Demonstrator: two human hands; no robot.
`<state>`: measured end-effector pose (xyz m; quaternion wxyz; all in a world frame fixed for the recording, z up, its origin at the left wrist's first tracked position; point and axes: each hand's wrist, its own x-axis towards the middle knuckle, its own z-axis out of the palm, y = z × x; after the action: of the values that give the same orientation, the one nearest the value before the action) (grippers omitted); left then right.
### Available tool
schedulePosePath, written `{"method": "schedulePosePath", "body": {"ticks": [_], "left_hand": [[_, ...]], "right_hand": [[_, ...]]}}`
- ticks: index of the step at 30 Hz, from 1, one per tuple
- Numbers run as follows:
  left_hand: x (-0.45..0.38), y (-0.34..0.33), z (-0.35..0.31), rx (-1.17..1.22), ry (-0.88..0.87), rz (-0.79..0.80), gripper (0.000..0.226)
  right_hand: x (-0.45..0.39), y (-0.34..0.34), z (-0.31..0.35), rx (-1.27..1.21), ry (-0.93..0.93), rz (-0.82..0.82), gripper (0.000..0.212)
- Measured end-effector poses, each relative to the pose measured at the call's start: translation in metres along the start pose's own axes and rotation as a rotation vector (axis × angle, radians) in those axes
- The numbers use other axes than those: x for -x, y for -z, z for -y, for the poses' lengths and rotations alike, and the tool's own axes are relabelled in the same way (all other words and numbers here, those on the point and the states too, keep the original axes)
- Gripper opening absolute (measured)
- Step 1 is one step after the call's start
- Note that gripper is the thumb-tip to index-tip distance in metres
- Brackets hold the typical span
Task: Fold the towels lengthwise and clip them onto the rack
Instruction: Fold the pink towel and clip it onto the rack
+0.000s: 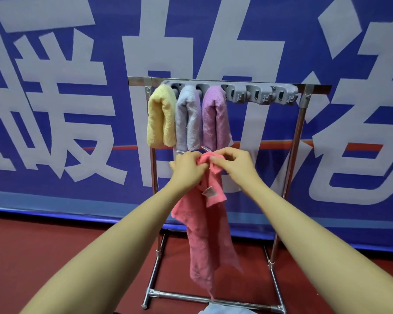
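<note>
A pink towel hangs loosely in front of the metal rack, its top bunched between both hands. My left hand pinches the top edge from the left. My right hand grips the same bunched edge from the right. A white label shows on a folded-over flap of the pink towel. On the rack's grey clip bar, a yellow towel, a pale blue towel and a purple towel hang folded side by side. The clips to the right hold nothing.
A big blue banner with white characters stands right behind the rack. The floor is dark red. A pale cloth lies at the bottom edge, by the rack's base bar.
</note>
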<state>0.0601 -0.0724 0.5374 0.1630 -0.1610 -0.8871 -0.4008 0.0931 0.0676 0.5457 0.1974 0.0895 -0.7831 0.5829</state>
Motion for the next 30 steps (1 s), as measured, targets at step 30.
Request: {"method": "schedulePosePath", "body": {"ticks": [30], "left_hand": [[-0.028,0.041,0.039,-0.275,0.412,-0.208,0.048]], "right_hand": [[0.018,-0.038,-0.049,0.092,-0.049,-0.083,0.012]]}}
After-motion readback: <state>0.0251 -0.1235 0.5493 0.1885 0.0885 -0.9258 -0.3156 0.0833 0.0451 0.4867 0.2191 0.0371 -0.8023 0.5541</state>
